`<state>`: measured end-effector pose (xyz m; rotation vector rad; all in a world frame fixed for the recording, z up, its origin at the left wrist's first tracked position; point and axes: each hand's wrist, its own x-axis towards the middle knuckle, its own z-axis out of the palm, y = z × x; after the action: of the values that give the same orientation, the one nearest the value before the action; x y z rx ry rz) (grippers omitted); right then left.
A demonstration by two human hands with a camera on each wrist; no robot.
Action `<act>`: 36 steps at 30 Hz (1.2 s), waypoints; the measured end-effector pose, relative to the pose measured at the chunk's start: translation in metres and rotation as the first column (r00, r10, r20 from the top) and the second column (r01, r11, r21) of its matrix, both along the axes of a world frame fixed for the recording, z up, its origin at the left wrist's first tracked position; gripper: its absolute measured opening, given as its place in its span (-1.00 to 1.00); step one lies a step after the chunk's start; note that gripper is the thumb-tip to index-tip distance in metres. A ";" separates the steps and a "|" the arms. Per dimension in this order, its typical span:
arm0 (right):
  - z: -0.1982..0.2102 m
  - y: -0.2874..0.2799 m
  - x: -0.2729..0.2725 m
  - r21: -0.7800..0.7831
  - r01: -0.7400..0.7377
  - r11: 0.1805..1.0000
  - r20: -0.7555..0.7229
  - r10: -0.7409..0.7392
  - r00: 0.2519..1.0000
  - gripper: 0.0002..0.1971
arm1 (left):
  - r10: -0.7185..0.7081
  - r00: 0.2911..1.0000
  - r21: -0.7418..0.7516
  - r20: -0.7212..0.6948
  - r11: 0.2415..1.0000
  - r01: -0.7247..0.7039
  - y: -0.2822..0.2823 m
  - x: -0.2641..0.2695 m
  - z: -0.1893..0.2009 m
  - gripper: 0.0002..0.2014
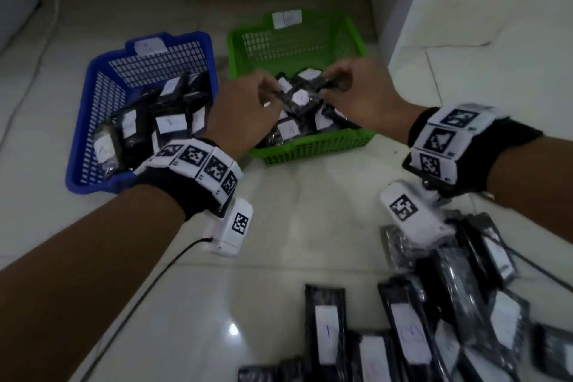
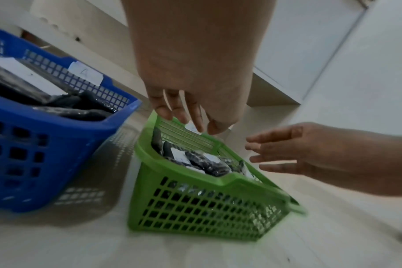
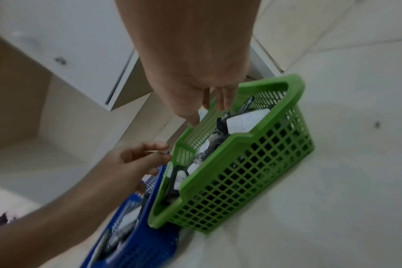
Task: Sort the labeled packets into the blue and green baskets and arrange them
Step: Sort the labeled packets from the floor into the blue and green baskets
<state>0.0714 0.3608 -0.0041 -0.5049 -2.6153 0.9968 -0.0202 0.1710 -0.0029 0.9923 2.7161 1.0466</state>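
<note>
The blue basket and green basket were perforated plastic. The packets were glossy black film with matt white paper labels. The floor tiles shone.

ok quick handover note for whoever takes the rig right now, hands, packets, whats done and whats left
Left hand: over the green basket, fingers loose, holding nothing in the wrist views.
Right hand: over the same basket, fingers spread, also empty.
Blue basket sits left of the green one on the floor, both tagged on the far rim.
Done: a jumbled heap of sorted packets in the blue, another heap in the green.
Left: the unsorted packets on the floor at near right need sorting, and both heaps need arranging. Labels are too blurred to read.
</note>
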 end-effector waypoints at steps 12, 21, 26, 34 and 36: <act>-0.001 -0.047 0.121 -0.153 -0.679 0.718 0.623 0.604 0.498 -0.86 | -0.755 0.524 -0.555 0.394 0.259 0.791 -0.084 0.150 -0.036 -0.14; -0.016 -0.066 0.169 -0.139 -0.797 0.588 0.778 0.562 0.279 -0.57 | -0.616 0.597 -0.506 0.514 0.344 0.791 -0.096 0.187 -0.045 -0.44; -0.015 -0.068 0.173 -0.132 -0.819 0.558 0.839 0.503 0.208 -0.44 | -0.441 0.691 -0.497 0.572 0.484 0.720 -0.091 0.194 -0.039 -0.35; -0.029 -0.072 0.183 -0.077 -0.836 0.543 0.888 0.419 0.190 -0.33 | -0.192 0.739 -0.399 0.646 0.740 0.541 -0.100 0.215 -0.053 -0.27; -0.029 -0.074 0.180 -0.080 -0.846 0.527 0.904 0.395 0.161 -0.37 | -0.140 0.721 -0.358 0.679 0.795 0.491 -0.100 0.212 -0.053 -0.28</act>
<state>0.2509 0.2868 -0.0331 0.5763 -4.0162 0.0847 0.1916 0.0713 -0.0556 0.7915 1.9810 0.4092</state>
